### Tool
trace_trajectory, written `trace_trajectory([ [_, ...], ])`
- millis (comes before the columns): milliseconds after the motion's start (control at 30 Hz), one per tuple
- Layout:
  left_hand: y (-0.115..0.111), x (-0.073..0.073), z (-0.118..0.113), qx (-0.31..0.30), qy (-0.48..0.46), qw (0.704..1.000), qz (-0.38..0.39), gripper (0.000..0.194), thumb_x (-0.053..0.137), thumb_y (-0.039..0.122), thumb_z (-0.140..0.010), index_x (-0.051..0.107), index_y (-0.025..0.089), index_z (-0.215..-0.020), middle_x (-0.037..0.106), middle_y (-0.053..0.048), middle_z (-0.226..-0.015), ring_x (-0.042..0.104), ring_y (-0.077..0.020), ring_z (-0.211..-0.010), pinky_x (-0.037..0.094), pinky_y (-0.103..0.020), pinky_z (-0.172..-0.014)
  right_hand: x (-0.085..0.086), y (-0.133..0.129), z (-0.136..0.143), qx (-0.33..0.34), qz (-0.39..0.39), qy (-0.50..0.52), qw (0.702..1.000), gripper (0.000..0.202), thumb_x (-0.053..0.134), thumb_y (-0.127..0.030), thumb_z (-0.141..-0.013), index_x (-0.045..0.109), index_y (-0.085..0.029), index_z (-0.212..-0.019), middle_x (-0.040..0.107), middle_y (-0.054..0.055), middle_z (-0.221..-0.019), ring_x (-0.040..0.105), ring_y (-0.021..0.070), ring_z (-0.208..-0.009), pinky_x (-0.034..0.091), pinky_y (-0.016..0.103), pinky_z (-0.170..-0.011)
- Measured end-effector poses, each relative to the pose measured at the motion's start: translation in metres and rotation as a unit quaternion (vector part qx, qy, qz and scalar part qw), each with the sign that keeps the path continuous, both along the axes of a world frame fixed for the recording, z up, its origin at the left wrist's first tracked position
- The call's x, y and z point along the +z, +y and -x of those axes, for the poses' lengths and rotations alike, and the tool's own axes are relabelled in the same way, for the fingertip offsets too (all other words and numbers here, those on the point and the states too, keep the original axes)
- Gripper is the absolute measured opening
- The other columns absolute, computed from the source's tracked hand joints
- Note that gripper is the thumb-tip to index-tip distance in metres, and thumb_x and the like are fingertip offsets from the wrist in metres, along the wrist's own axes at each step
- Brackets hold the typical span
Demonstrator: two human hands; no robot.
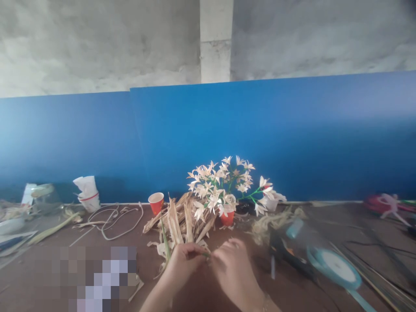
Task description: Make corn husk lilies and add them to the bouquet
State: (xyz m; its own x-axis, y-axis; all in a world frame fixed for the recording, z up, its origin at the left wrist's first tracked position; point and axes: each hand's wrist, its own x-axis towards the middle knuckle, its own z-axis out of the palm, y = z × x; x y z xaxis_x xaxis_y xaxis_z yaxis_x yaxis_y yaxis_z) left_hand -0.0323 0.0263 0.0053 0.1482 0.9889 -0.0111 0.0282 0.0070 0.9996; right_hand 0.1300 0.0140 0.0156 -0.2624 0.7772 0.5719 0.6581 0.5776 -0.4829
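Observation:
My left hand (185, 264) and my right hand (232, 264) meet low in the middle of the view, fingertips nearly touching. The left fingers pinch a small green piece (206, 255), perhaps a stem. My right fingers are bent and pressed together beside it; what they hold is too small and blurred to name. Just beyond the hands, white flowers (212, 190) on green stems stand in a red cup (227, 218). Dry tan husks (177, 221) lie in a heap behind my left hand.
Another red cup (156, 203) stands behind the husks. A white cable (121, 223) and a white cup (90, 200) are at left. On the right lie a light-blue ribbon roll (338, 266), a blurred dark tool (290, 255) and long thin rods (383, 281). A blue partition (208, 130) rises behind.

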Motion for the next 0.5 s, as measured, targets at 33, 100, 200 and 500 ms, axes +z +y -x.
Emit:
trace_trajectory([
  [33,0.000,0.000,0.002,-0.005,0.000,1.000,-0.006,0.021,0.071,0.029,-0.058,0.071,0.012,-0.071,0.066,-0.004,-0.061,0.058,-0.0154,-0.055,0.044,-0.027,-0.056,0.003,0.000,-0.001,0.006,0.047,0.017,0.999,0.018,0.052,-0.013,-0.074,0.064,-0.020,-0.062,0.062,-0.001,-0.060,0.054,0.0144,-0.065,0.032,0.033,-0.080],
  [100,-0.002,0.000,0.003,-0.019,0.003,1.000,-0.021,0.020,0.071,0.029,-0.059,0.071,0.013,-0.070,0.067,-0.004,-0.064,0.059,-0.0157,-0.058,0.045,-0.028,-0.058,0.009,0.000,-0.004,0.029,0.195,0.077,0.977,0.015,0.054,-0.018,-0.072,0.067,-0.018,-0.063,0.065,0.001,-0.062,0.055,0.0156,-0.064,0.037,0.030,-0.070],
  [200,-0.007,0.004,0.001,-0.040,0.006,0.998,-0.039,0.017,0.072,0.029,-0.059,0.068,0.014,-0.064,0.066,-0.003,-0.062,0.059,-0.0160,-0.061,0.045,-0.027,-0.061,0.012,0.003,-0.008,0.118,0.431,0.184,0.875,0.015,0.055,-0.020,-0.066,0.067,-0.014,-0.059,0.063,0.002,-0.053,0.053,0.0127,-0.052,0.036,0.024,-0.053],
  [500,-0.008,0.008,0.010,-0.081,-0.007,0.996,0.021,0.014,0.069,0.025,-0.061,0.060,0.014,-0.062,0.059,0.002,-0.056,0.059,-0.0134,-0.047,0.043,-0.024,-0.048,0.009,0.027,-0.034,-0.031,0.225,0.129,0.965,0.025,0.046,-0.030,-0.079,0.067,-0.016,-0.082,0.070,0.006,-0.081,0.061,0.0194,-0.077,0.042,0.029,-0.073],
])
